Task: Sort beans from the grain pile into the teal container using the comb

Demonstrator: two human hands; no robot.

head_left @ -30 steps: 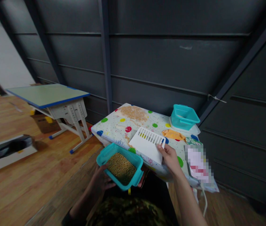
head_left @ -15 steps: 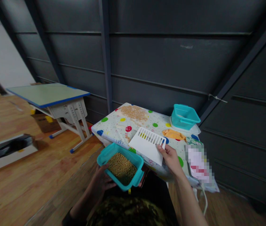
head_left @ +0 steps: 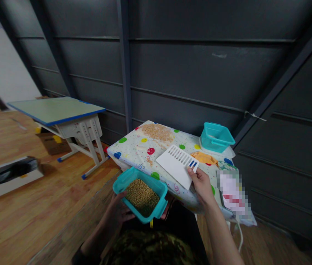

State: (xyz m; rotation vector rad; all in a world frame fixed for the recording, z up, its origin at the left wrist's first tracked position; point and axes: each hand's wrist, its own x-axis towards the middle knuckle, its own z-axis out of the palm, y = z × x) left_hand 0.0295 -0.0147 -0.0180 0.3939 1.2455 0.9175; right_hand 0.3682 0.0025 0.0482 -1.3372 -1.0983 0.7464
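Observation:
My left hand (head_left: 119, 210) grips the left side of a teal plastic container (head_left: 161, 187), thumb over its rim. Soybeans (head_left: 142, 195) fill much of it, and it is held just off the table's front edge. My right hand (head_left: 201, 184) is closed on the right end of a white slotted scraper (head_left: 174, 169), a flat plate with a row of slots along its far side. The scraper hovers at or just above the dotted tablecloth (head_left: 134, 156); whether it touches cannot be told. A small scatter of grains (head_left: 149, 161) lies to its left.
A wide spread of pale grains (head_left: 157, 131) covers the table's back left. At the back right a second teal container (head_left: 217, 138) stands on a white lid. An orange cloth (head_left: 204, 158) lies before it. A green-topped desk (head_left: 59, 110) stands left; a dark wall (head_left: 180, 70) rises behind.
The scraper and my right hand have shifted slightly to the right and away from the table's front edge. The container in my left hand has barely moved.

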